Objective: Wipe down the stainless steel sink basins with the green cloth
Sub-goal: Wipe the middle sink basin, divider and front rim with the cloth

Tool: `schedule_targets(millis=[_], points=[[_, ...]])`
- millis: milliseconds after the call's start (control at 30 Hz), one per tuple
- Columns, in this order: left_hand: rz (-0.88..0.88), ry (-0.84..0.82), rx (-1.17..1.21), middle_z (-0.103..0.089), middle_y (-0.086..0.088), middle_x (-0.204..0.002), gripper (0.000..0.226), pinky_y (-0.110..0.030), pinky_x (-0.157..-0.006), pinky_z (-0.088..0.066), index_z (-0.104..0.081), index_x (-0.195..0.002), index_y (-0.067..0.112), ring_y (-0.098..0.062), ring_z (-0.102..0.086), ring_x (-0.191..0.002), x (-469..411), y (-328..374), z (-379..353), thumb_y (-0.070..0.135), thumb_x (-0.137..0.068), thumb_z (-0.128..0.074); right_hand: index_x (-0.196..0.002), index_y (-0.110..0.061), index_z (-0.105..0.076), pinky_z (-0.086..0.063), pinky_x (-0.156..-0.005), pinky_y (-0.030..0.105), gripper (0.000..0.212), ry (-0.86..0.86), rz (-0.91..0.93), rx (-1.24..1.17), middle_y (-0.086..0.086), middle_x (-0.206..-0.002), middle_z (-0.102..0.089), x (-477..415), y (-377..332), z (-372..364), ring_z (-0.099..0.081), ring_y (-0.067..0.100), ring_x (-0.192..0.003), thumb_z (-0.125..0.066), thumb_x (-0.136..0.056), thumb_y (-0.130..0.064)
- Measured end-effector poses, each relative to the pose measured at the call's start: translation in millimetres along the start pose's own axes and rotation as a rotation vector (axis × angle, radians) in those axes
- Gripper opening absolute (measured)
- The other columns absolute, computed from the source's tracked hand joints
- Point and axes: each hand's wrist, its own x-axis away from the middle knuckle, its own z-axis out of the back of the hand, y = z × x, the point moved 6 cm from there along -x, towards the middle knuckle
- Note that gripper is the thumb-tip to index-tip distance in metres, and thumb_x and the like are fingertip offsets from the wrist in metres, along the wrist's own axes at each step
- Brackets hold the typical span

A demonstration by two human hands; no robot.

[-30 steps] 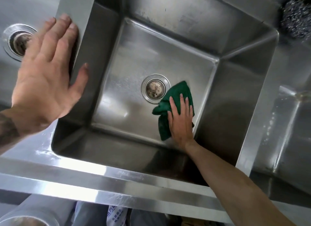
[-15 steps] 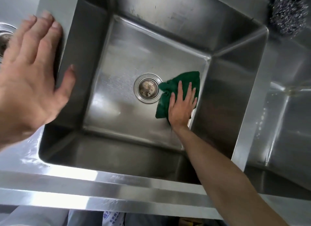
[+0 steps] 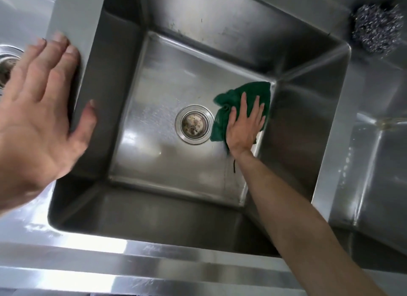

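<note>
The cloth (image 3: pixel 251 93) is pressed flat under the right grip (image 3: pixel 243 128) — fingers straight and spread — on the basin (image 3: pixel 158 154) floor, against its right wall. The drain (image 3: pixel 194 124) lies just left of that grip. The left grip (image 3: pixel 37 123) is held flat, fingers straight, over the basin's left rim (image 3: pixel 72 13); contact cannot be told. A scourer (image 3: pixel 376 31) sits well beyond the right grip.

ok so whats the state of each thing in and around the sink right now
middle basin: no standing water, floor streaky
green cloth: crumpled, on the basin floor against the right wall
right hand: fingers straight, pressing the cloth down
left hand: open, blurred, over the divider
drain strainer: seated, grimy, uncovered
steel wool scourer: untouched on the far ledge
right basin: water drops on its wall
</note>
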Motion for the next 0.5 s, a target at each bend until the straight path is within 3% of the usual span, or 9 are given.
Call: schedule_targets(millis=[200, 367, 500], points=[[0.008, 0.002, 0.013, -0.017, -0.018, -0.176, 0.075, -0.061, -0.131, -0.018, -0.018, -0.166, 0.000, -0.035, -0.014, -0.165, -0.5, 1.6, 0.9, 0.036, -0.103, -0.039, -0.159, -0.026, -0.042, -0.022, -0.127, 0.056, 0.051, 0.059, -0.003, 0.011, 0.015, -0.168, -0.032, 76.2, 17.3, -4.3, -0.025, 0.036, -0.157, -0.042, -0.110, -0.039], [0.010, -0.017, 0.000, -0.017, -0.017, -0.176, 0.075, -0.060, -0.132, -0.017, -0.019, -0.168, 0.006, -0.035, -0.013, -0.165, 1.5, 6.4, 4.8, 0.041, -0.104, -0.039, -0.159, -0.026, -0.043, -0.020, -0.126, 0.058, 0.051, 0.053, 0.025, -0.036, 0.016, -0.168, -0.031, -1.4, 3.9, -3.0, -0.024, 0.039, -0.157, -0.038, -0.110, -0.039], [0.108, -0.062, -0.024, 0.002, 0.009, -0.179, 0.077, -0.056, -0.133, -0.011, -0.019, -0.168, 0.007, -0.025, -0.005, -0.166, 2.9, 12.3, 12.4, 0.038, -0.102, -0.042, -0.161, -0.027, -0.037, -0.015, -0.128, 0.056, 0.054, 0.012, 0.024, -0.063, 0.015, -0.170, -0.026, -47.5, -5.7, -2.0, -0.019, 0.038, -0.158, -0.037, -0.110, -0.042]])
